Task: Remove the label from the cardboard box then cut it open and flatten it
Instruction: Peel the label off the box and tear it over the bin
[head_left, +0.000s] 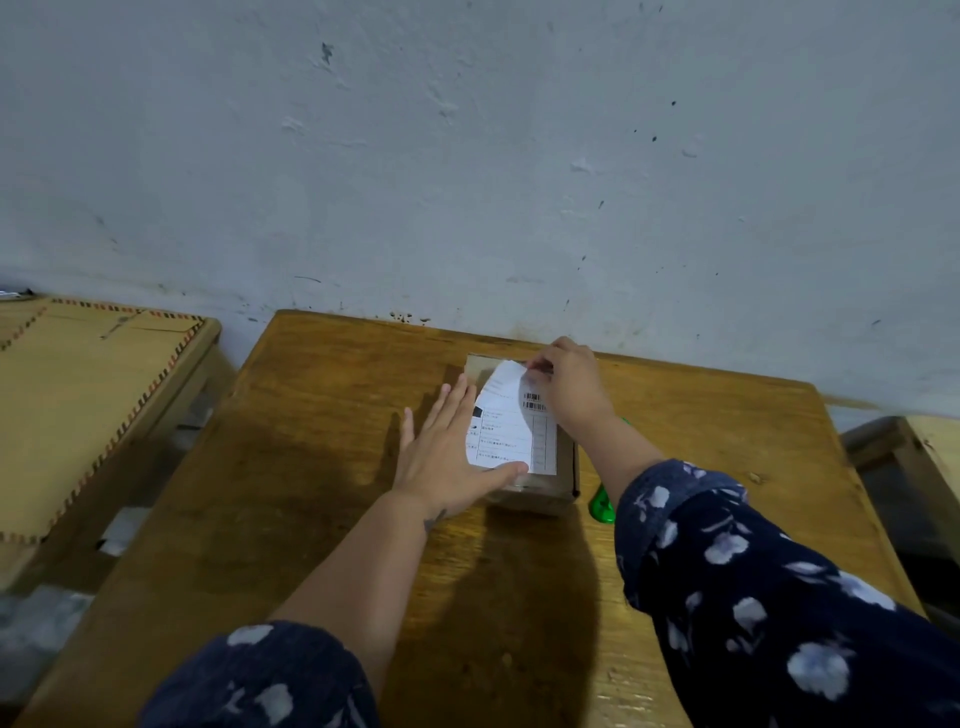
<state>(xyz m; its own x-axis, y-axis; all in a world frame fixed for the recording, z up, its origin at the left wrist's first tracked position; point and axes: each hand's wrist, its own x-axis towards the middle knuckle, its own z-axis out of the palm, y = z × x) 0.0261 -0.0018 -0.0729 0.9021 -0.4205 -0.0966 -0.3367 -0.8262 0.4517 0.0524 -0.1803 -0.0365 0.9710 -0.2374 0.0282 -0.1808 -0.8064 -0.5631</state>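
A small brown cardboard box sits on the wooden table, near its far edge. A white shipping label with barcodes covers the box's top. Its far corner is lifted off the cardboard. My right hand pinches that lifted far edge of the label. My left hand lies flat against the box's left side, fingers spread, thumb along the label's near edge. A green tool lies just right of the box, mostly hidden under my right forearm.
A grey, chipped wall rises directly behind the table. On the left a second table holds flattened cardboard with a striped edge. Another wooden piece of furniture stands at the right. Clutter fills the floor gap on the left.
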